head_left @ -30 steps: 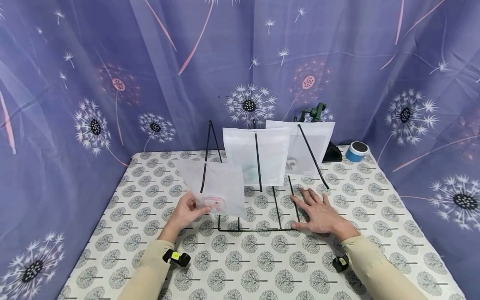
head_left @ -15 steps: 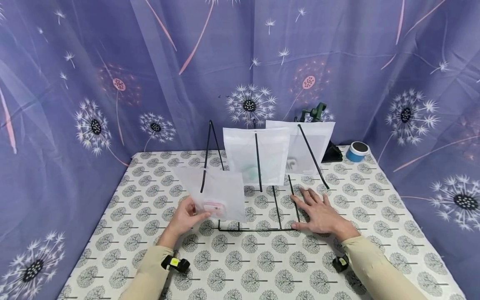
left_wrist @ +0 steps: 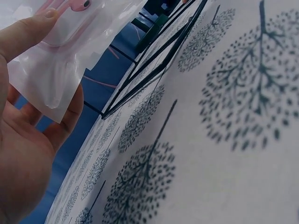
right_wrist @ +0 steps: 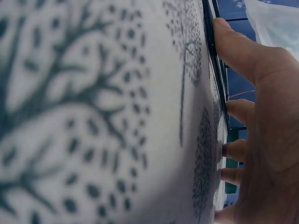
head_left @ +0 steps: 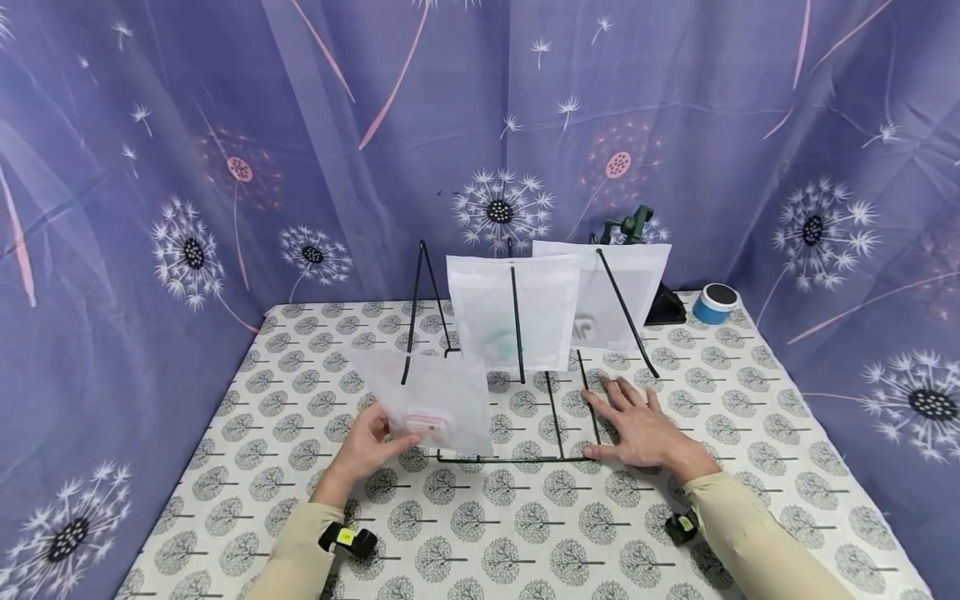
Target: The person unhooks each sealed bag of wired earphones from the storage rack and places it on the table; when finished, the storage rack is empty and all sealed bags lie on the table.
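My left hand (head_left: pixel 366 448) pinches the lower left edge of a translucent white pouch (head_left: pixel 453 396) between thumb and fingers. A pink item (left_wrist: pixel 74 7) with a small dark spot shows through its plastic; its kind is unclear. The pouch tilts at the black wire display rack (head_left: pixel 517 460), its upper edge by the left prong (head_left: pixel 406 369), whose tip lies in front of it. On the rack's right prongs hang two more white pouches, one with a greenish item (head_left: pixel 504 343), the other with a grey one (head_left: pixel 582 328). With fingers spread, my right hand (head_left: pixel 643 429) rests on the rack's right base wire.
A dark green stand (head_left: pixel 628 225) rises behind the right pouch. To its right sits a blue and white round container (head_left: pixel 715 303) with a dark top. A tree-patterned cloth (head_left: pixel 525 525) covers the table, and purple dandelion curtains (head_left: pixel 375 167) enclose the back and sides.
The left hand has drawn the pouch downward and toward me, its upper edge sliding down along the left prong toward the tip. The right hand has stayed on the rack base.
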`<control>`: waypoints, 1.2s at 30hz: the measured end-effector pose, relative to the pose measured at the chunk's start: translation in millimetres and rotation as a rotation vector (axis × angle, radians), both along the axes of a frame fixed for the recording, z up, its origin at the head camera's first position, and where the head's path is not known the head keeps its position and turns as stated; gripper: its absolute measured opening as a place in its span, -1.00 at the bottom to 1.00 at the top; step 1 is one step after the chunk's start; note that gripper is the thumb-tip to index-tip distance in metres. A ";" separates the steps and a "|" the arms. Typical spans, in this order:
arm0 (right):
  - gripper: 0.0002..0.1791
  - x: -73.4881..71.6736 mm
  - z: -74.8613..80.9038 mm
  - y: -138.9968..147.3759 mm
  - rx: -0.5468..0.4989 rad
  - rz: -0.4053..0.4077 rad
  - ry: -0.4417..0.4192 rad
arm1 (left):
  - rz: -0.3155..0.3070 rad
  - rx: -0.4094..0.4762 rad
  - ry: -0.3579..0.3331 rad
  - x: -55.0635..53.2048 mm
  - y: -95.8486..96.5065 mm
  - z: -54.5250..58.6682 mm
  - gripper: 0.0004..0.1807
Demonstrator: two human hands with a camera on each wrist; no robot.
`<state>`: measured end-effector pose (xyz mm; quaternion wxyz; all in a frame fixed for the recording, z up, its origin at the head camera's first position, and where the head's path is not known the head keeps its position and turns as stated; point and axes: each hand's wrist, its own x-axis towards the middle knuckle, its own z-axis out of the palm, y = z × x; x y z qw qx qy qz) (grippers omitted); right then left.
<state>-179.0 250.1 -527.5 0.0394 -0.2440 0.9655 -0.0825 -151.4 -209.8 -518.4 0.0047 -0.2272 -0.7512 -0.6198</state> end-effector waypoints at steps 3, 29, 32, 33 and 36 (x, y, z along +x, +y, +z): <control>0.10 -0.1 -0.2 0.0 0.004 -0.001 -0.003 | 0.010 -0.016 -0.006 3.1 -0.8 1.5 -0.53; 0.08 2.7 3.0 -0.7 -0.007 0.002 0.021 | -0.030 0.010 0.040 26.1 -4.6 6.2 -0.53; 0.08 2.3 2.2 -0.6 -0.003 -0.002 0.015 | -0.025 0.004 0.030 30.3 -5.5 8.1 -0.51; 0.08 2.0 1.9 -0.4 -0.001 -0.001 0.013 | -0.022 0.004 0.024 31.8 -5.9 8.5 -0.50; 0.08 1.0 1.2 0.0 0.003 -0.003 0.000 | -0.016 0.011 0.040 35.7 -7.8 8.9 -0.52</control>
